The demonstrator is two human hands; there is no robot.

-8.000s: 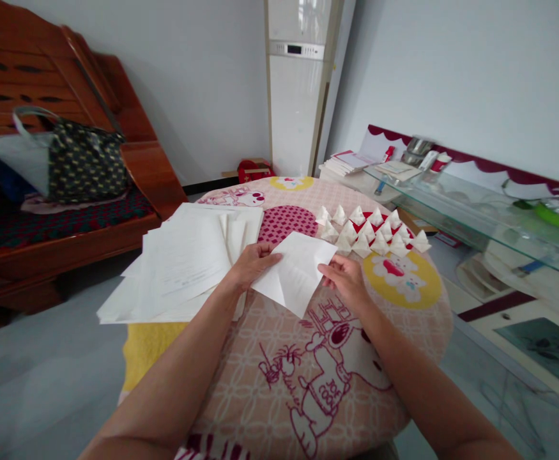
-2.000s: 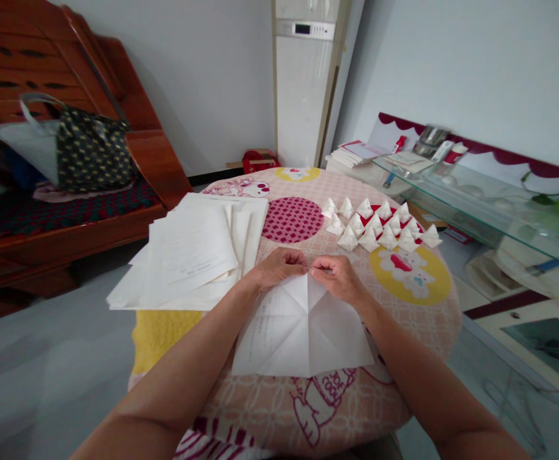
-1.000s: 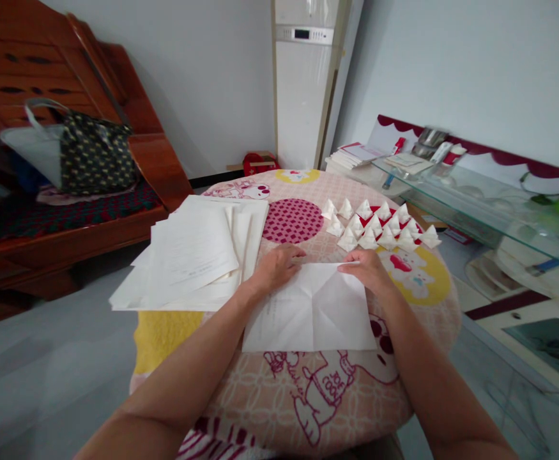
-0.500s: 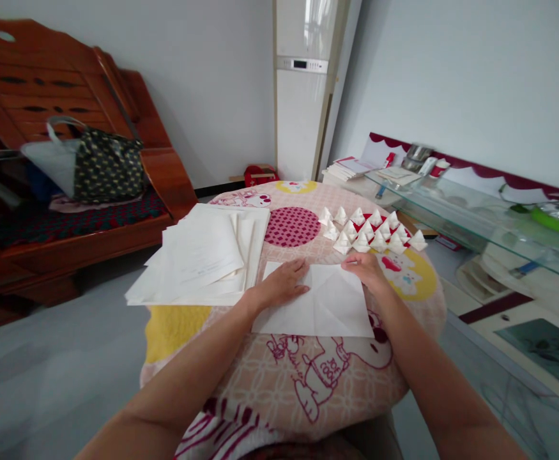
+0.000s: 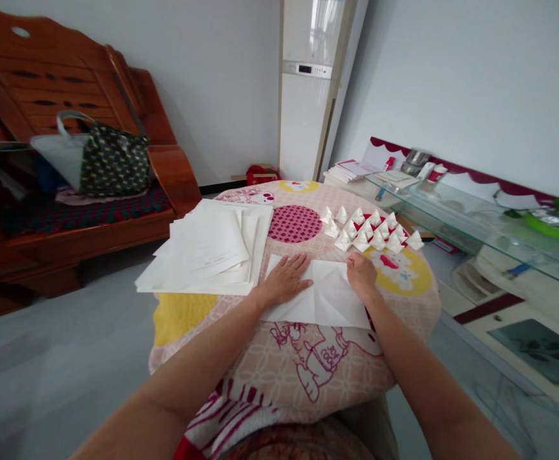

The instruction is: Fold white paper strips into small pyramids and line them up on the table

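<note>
A creased white sheet of paper (image 5: 324, 297) lies on the round table in front of me. My left hand (image 5: 286, 279) rests flat on its left part, fingers stretched out. At the sheet's far right corner, my right hand (image 5: 361, 275) is closed, with the paper's edge at its fingertips. Beyond it stand several small folded white paper boats (image 5: 361, 240) in rows. To the left is a stack of loose white paper sheets (image 5: 207, 246), unevenly piled, with faint writing on the upper one.
A pink patterned cloth (image 5: 260, 364) covers the round table. On the right stands a glass-topped cabinet (image 5: 461, 211) with cups and papers. A wooden bench (image 5: 68, 211) holding a dark patterned bag (image 5: 114, 160) is at the left. A tall white air conditioner (image 5: 305, 121) stands behind.
My right hand has curled more tightly at the sheet's far right corner. My left hand stays flat on the paper. The camera view has shifted slightly.
</note>
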